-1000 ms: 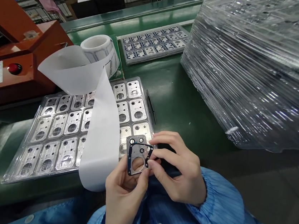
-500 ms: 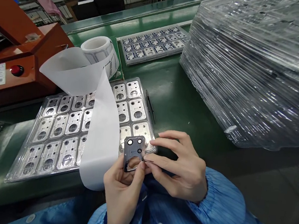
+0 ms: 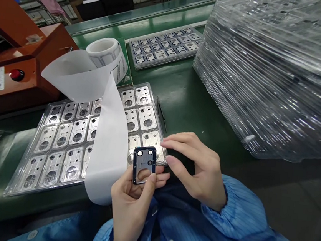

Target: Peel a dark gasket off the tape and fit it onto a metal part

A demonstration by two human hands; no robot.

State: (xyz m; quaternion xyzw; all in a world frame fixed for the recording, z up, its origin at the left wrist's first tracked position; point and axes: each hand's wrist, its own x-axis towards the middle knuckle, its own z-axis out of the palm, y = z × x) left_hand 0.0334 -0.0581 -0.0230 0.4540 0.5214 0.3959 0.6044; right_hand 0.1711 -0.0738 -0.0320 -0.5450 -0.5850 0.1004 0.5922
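From where I stand, the person's left hand (image 3: 132,202) pinches a small metal plate (image 3: 143,160) with a dark blue edge, tilted up just over the near right corner of a clear tray (image 3: 15,186) of similar plates. The right hand (image 3: 199,173) is loosely spread, thumb apart from fingers, just right of the plate. A white paper strip (image 3: 111,142) hangs across the tray; tweezers (image 3: 161,113) lie along its right side, on the green table (image 3: 188,100).
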